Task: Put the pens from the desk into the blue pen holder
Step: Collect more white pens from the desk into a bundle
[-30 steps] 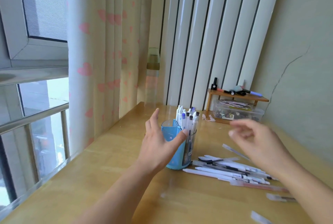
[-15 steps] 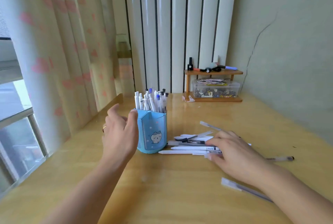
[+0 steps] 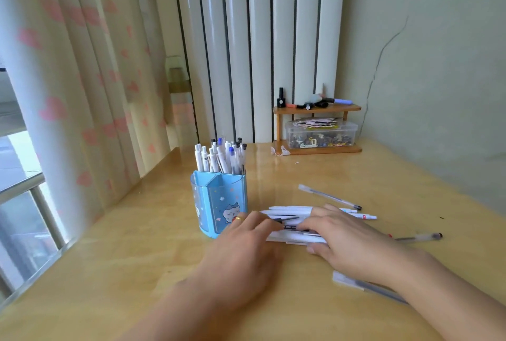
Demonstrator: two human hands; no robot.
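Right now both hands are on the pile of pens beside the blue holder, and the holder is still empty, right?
Not quite. The head view shows the blue pen holder already holds many upright pens. The rest stands: the left hand and right hand are on the pile of pens beside it.

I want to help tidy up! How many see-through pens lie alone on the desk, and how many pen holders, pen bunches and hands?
See-through pens lying alone: 3
Blue pen holder: 1
Bunch of white pens: 1
Left hand, right hand: 2
Total: 7
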